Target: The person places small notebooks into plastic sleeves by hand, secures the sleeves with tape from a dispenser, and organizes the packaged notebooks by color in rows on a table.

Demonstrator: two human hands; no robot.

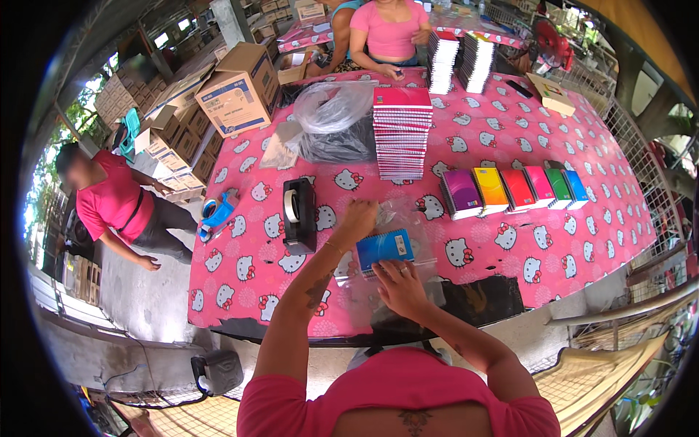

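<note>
A blue spiral notebook (384,248) lies tilted at the near middle of the table, on or inside a clear plastic bag (426,247). Just beyond its upper left corner, my left hand (357,221) is closed at the bag's edge, and its fingertips are partly hidden. My right hand (402,285) rests with fingers stretched over the notebook's near edge. Left of my left hand stands a black tape dispenser (299,218). To the right is a row of notebooks (502,191) in purple, yellow, red, pink, green and blue.
A tall stack of notebooks (402,138) stands ahead, beside bundled clear plastic (335,120). Cardboard boxes (237,91) are at the far left. A blue tape dispenser (217,211) sits at the left edge. A person in pink (389,33) stands across the table; another person (120,193) is at left.
</note>
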